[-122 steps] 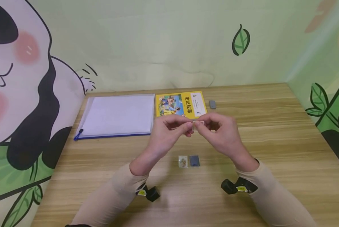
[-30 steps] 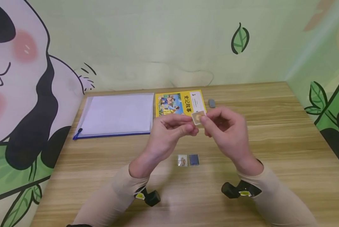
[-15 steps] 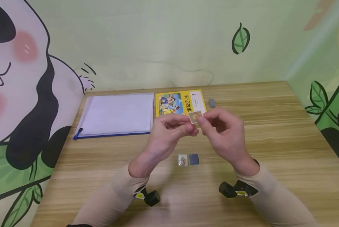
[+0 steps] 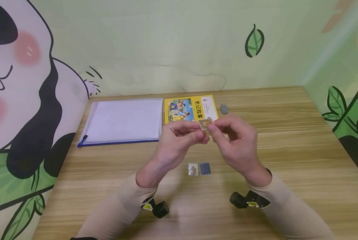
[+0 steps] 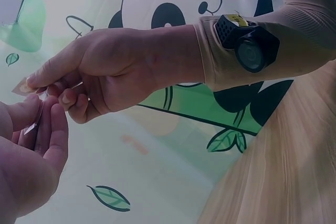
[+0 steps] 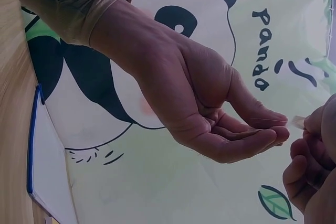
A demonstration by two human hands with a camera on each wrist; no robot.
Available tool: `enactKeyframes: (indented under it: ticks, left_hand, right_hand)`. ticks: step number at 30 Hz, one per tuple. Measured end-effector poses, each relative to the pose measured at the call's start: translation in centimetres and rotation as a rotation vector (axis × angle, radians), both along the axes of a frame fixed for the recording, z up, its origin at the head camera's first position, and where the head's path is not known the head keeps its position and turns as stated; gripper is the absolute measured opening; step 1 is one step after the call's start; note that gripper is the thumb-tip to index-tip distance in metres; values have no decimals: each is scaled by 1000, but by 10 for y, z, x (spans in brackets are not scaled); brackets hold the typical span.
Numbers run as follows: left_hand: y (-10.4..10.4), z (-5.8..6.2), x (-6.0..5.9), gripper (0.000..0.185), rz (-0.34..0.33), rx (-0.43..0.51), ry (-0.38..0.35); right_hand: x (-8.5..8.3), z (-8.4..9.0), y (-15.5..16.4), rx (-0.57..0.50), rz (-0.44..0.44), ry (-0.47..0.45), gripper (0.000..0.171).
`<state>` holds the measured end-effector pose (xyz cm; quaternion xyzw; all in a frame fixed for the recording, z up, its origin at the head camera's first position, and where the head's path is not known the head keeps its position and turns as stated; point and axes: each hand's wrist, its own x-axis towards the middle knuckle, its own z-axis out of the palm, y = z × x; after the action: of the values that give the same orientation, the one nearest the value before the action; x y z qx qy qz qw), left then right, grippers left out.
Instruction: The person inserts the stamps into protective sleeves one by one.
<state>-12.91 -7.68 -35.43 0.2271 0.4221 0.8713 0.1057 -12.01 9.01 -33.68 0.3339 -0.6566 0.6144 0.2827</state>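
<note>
Clear and tiny, the sticker point(image 4: 205, 123) is pinched by both the left hand point(image 4: 179, 140) and right hand point(image 4: 236, 140) above the counter point(image 4: 287, 160) middle, so it could slip out and drop.

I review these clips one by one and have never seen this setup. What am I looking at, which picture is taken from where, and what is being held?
No machine: a person works bare-handed, wearing one head camera and one on each wrist. The wide picture is the head view; the close ones look across from the wrists. The left hand and right hand together pinch a small sticker above the wooden table. On it lie two small cards, a yellow book, a clear folder and a grey eraser.
</note>
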Motion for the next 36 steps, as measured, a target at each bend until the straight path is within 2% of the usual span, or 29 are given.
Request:
enactKeyframes:
  ticks: [8,13,19,22,27,32,36]
  left_hand:
    - [0,-1,-1,17,6,-7,-4]
    - [-1,-1,-1,17,9,-12,-15]
    - [-2,-3,-2,17,21,-23,-26]
    - [-2,-3,-3,17,25,-28,-22]
    - [-3,-2,-3,17,35,-30,-10]
    - [-3,-2,-3,19,64,-41,-3]
    - [-4,-2,-3,20,92,-77,14]
  right_hand:
    - [-2,-2,-1,-3,-9,24,16]
    - [-3,-3,-2,-9,-3,36,24]
    - [-2,-6,-1,27,-25,55,28]
    - [-1,-7,1,47,-37,56,25]
    - [3,-7,3,74,-33,29,3]
    - [6,-7,7,137,-38,-32,6]
    - [7,-5,11,246,-87,-91,3]
